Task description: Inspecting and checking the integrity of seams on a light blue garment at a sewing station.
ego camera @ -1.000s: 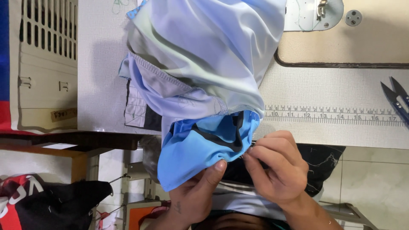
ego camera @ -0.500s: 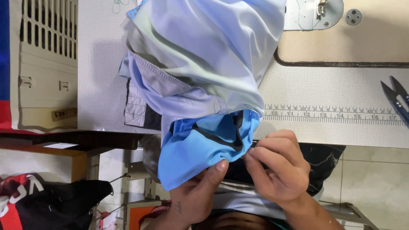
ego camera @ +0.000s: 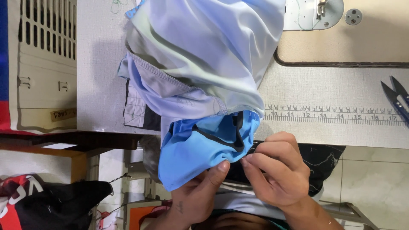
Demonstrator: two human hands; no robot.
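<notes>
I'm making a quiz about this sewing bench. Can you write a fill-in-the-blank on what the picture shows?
1. Both hands pinch the edge of the ___ fabric.
2. The right hand is ___ against the left hand.
3. The snips lie above the printed ___.

Missing: blue; touching; ruler

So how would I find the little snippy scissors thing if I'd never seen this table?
Start at the white sewing table and follow the printed ruler strip along its front edge, away from the blue cloth that the hands pinch. Just above the ruler's far end lie the thread snips. They are the only dark, pointed metal blades on the tabletop.
</notes>
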